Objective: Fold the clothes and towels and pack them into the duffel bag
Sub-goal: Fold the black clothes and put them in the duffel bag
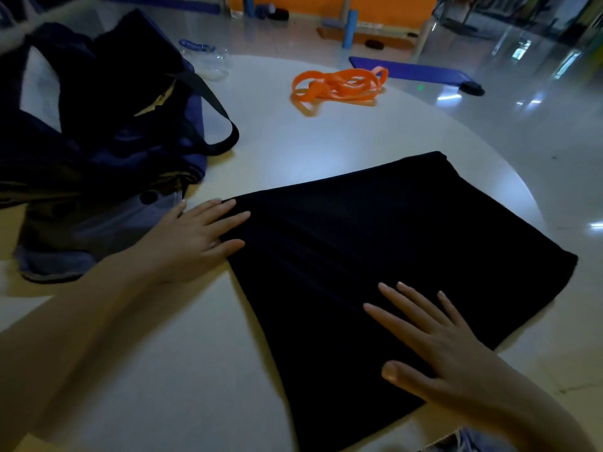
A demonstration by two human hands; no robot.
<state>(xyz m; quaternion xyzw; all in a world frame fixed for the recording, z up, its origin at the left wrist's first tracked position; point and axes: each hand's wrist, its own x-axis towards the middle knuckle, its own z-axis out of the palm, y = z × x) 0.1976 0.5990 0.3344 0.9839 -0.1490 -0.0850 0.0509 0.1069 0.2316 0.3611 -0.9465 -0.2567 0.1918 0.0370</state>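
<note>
Black cloth [375, 243] flat on the counter [182, 353].
Left hand [192, 239] and right hand [434, 347] press it, fingers straight, gripping nothing.

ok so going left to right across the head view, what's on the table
duffel bag → left hand → orange band → black folded cloth, with the right hand lying flat on its near part
</note>
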